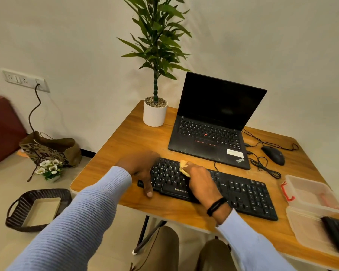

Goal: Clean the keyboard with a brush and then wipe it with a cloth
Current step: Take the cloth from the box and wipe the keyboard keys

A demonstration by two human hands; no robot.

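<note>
A black keyboard [243, 194] lies on the brown desk [137, 137], close to the near edge. Its long side runs from left to right, and the right end is a bit nearer. The right hand [201, 180] rests on the keys on the left part, and its grip is closed on a small yellow cloth [184, 167] that touches the keys. The left hand [141, 165] looks blurry. Its grip holds the left end of the keyboard, with the thumb on the near edge. On the right sit two clear boxes. The near box [305, 229] has a black thing [337, 233] in it. The far box [309, 190] has a red clip [287, 192], and I cannot tell what is inside. An open laptop [209, 133] stands behind the keyboard.
</note>
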